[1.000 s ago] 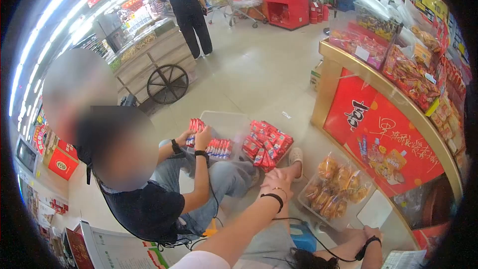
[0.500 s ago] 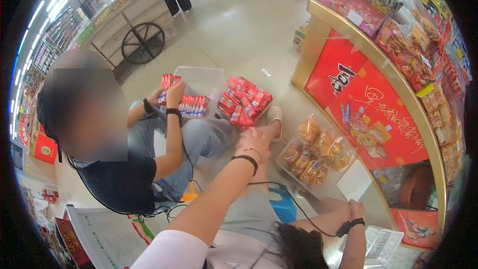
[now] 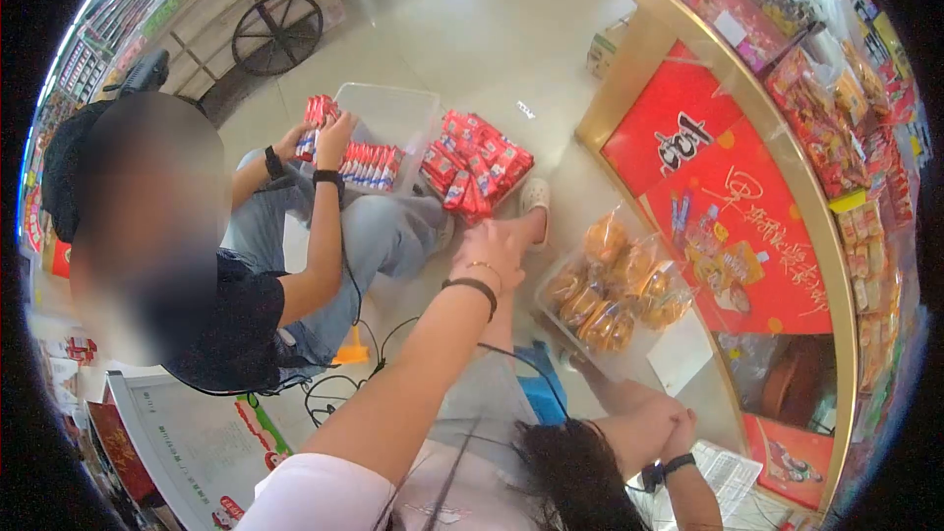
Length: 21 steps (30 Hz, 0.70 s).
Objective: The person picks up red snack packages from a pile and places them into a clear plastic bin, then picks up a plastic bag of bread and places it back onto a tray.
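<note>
1. We see the left hand (image 3: 489,254) on a leg, close to the heap of red packets (image 3: 479,162). We see nothing in it. Some fingers are hidden, so we cannot tell if this grip is wide or narrow.
2. The heap is low down, beside the clear box (image 3: 395,108). Its packets lie every which way and look slippery. We think a bump could make the top ones slide off.
3. A pale shoe (image 3: 535,197) is right by the heap. If that foot slips, it might kick some packets.
4. The other person's hands (image 3: 317,134) hold red packets over the clear box. Too big a bunch could spill.
5. The right hand (image 3: 678,430) rests on the other knee. We cannot tell how narrow its grip is. Near it, bagged buns (image 3: 610,324) poke above their tub (image 3: 562,324), so a swinging knee could knock one out.
6. A black cord (image 3: 536,369) hangs between the two arms. We worry a quick reach could snag it.
</note>
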Available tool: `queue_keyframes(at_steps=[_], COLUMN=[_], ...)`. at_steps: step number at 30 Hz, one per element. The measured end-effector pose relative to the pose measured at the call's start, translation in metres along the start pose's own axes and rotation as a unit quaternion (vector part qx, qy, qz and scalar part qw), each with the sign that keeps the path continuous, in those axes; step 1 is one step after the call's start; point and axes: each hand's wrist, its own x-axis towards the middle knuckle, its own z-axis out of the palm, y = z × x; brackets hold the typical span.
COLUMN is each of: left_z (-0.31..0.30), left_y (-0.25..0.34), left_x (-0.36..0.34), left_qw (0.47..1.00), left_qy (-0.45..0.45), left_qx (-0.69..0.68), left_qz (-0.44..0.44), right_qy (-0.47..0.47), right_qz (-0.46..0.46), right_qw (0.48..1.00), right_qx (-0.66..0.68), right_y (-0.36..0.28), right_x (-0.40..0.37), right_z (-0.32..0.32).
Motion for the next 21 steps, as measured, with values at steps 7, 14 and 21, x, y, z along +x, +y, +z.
queue_keyframes(at_steps=[7,14,21], left_z=[0.017,0.028,0.027], left_y=[-0.005,-0.007,-0.005], left_x=[0.016,0.026,0.027], left_qw=[0.999,0.997,0.998], left_qy=[0.037,0.074,0.056], left_qx=[-0.024,-0.014,0.017], left_qz=[-0.009,0.031,0.025], right_qy=[0.022,0.012,0.058], right_qz=[-0.061,-0.087,-0.098], right_qw=[0.998,0.995,0.983], right_qx=[-0.021,-0.037,-0.143], right_y=[-0.002,0.029,0.019], right_x=[0.002,0.027,0.026], right_z=[0.004,-0.031,-0.021])
